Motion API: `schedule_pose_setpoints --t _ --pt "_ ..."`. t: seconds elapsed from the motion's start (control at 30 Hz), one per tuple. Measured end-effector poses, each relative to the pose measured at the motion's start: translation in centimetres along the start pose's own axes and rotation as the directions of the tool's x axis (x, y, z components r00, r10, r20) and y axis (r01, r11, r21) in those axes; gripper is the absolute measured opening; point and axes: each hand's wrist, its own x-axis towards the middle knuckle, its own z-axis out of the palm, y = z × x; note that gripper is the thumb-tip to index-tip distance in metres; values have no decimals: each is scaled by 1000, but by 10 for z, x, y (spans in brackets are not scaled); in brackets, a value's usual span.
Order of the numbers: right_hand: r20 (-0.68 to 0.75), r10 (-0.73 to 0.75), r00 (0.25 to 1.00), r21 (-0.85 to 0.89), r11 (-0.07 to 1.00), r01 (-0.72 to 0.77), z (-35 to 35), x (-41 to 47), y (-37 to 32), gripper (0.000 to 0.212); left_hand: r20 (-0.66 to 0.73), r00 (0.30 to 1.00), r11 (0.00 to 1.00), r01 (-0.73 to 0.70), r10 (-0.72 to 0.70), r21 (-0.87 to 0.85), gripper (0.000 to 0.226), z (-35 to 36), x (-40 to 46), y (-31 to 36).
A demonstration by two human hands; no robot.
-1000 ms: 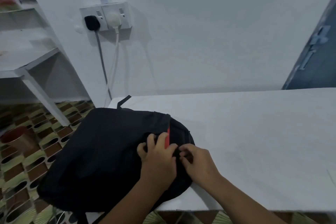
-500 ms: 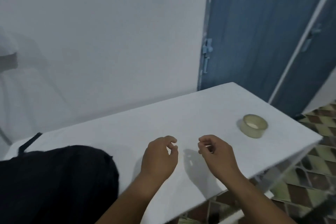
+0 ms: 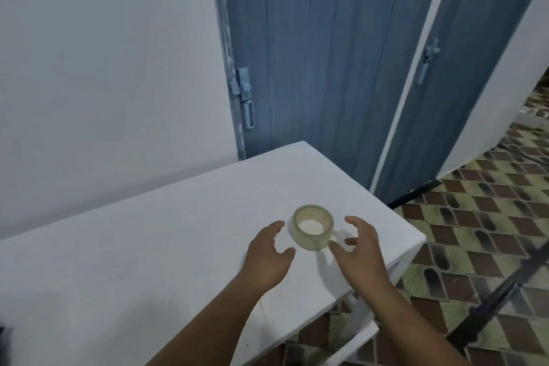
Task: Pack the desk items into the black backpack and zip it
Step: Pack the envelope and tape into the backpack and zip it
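- Your left hand [image 3: 266, 258] hovers just left of the clear, pale-yellow roll of adhesive tape [image 3: 312, 227], fingers spread loosely and holding nothing.
- Your right hand [image 3: 359, 251] hovers just right of the roll, fingers spread and lightly curved, also holding nothing; you cannot tell whether its thumb touches the roll.
- The tape lies flat on the white counter [image 3: 148, 246], hole upward, between your hands and near the counter's right corner.
- Beyond the counter's far right corner stands a blue wooden door [image 3: 320, 53]; brown-and-green patterned floor tiles [image 3: 475, 232] lie to the right.
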Motion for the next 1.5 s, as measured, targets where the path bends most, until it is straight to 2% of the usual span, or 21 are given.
schedule_pose_setpoints --t 0.1,0.17,0.27,0.3,0.4,0.5,0.63,0.77,0.83,0.87,0.9,0.93,0.97,1.03,1.1,1.13,1.17,1.23,1.27,1.33,1.5 --pt "163 85 983 -19 996 -83 -1 22 13 89 54 998 999 36 -36 -6 80 21 21 7" --pt "263 88 961 -29 996 -83 2 30 14 92 76 995 995 75 -71 -62 79 28 30 9" --pt "296 -26 955 23 1000 21 11 37 11 54 49 997 985 65 -58 -163 44 32 36 10" --pt "283 -46 958 56 998 31 15 38 10 50 14 997 975 71 -70 -208 36 29 36 10" --pt "281 -30 959 160 987 -16 30 37 1 45 -109 974 923 146 -196 -356 26 7 29 5" --pt "355 -59 933 284 958 -47 55 29 -18 25 -261 936 894 105 -237 -436 23 -31 10 -10" --pt "496 -133 858 377 923 -75 103 6 -61 18 -437 865 914 55 -244 -402 26 -87 -38 -34" --pt "655 -172 736 384 915 -128 162 -36 -106 14 -630 735 950 57 -248 -308 19 -143 -102 -72" --pt "697 -176 695 381 912 -151 191 -60 -123 13 -747 644 986 129 -167 -109 26 -166 -139 -99" --pt "712 -184 678 385 909 -157 202 -70 -130 12 -792 601 972 230 -112 37 35 -177 -154 -112" --pt "731 -193 654 387 907 -165 215 -82 -138 12 -829 555 906 382 -68 181 43 -189 -172 -129" --pt "747 -201 634 388 906 -170 226 -94 -145 12 -848 526 794 539 -57 281 49 -200 -189 -147" --pt "759 -206 617 386 907 -171 237 -105 -153 12 -855 509 674 666 -100 318 56 -212 -205 -164" --pt "770 -222 598 385 909 -159 257 -128 -166 11 -840 477 485 816 -260 314 75 -235 -236 -190" --pt "772 -222 596 377 914 -148 275 -150 -177 11 -820 441 381 874 -364 301 75 -256 -262 -209" --pt "773 -217 596 371 917 -148 284 -161 -182 11 -819 447 392 869 -360 302 62 -268 -274 -215" --pt "775 -213 595 367 918 -149 290 -171 -186 10 -820 466 462 838 -332 289 45 -279 -281 -218" --pt "780 -207 591 352 925 -142 304 -191 -194 11 -845 442 671 728 -300 142 23 -305 -295 -218" --pt "780 -204 592 340 932 -127 312 -202 -199 11 -853 403 723 689 -332 44 22 -318 -303 -217" --pt "771 -211 600 327 941 -90 328 -225 -208 11 -848 353 766 637 -395 -92 25 -343 -317 -216" --pt "775 -226 590 271 963 13 371 -285 -232 18 -811 323 841 424 -488 -337 33 -376 -341 -214"
